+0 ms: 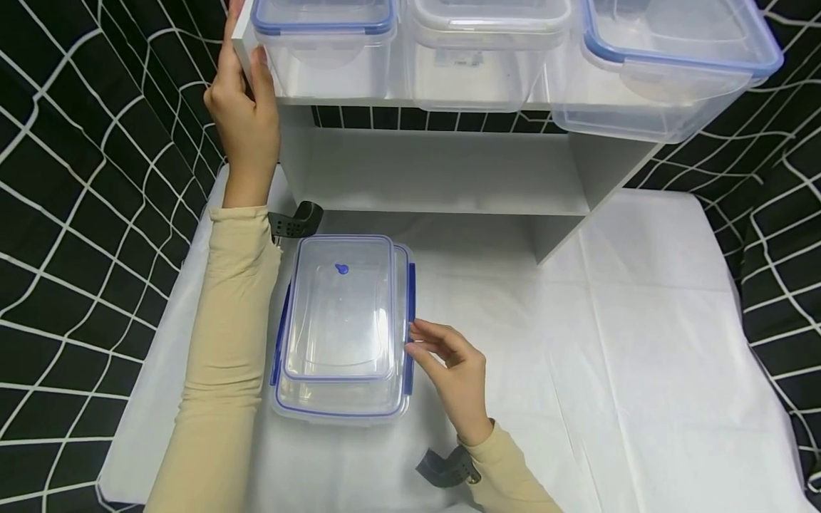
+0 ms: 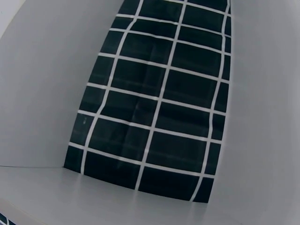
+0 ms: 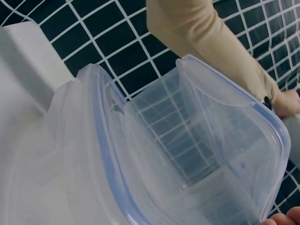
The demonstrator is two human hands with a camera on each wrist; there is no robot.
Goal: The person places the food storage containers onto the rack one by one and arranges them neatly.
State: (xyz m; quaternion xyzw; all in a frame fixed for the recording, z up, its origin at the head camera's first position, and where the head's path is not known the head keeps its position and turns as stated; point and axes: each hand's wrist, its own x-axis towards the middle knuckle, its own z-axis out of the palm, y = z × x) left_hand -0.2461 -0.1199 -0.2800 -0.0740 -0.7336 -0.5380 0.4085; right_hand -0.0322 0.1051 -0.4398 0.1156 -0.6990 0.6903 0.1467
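At the upper left of the head view, my left hand (image 1: 246,117) grips the left edge of a white shelf unit (image 1: 442,167), thumb on one side of its board and fingers along the other. Below it on the white cloth lies a clear food container (image 1: 340,399) with blue side latches; a smaller clear rectangular piece with a blue mark overlaps its top. My right hand (image 1: 455,370) has its thumb and bent fingers pinched at the container's right latch edge. In the right wrist view, the fingertips (image 3: 283,218) meet the rim of the clear plastic.
Along the top of the shelf stand three clear containers, one with a blue-rimmed lid (image 1: 323,68), one with a white lid (image 1: 487,78), one with a larger blue-rimmed lid (image 1: 648,107). Dark cloth with white netting (image 1: 83,285) bounds both sides of the white-covered table (image 1: 641,370).
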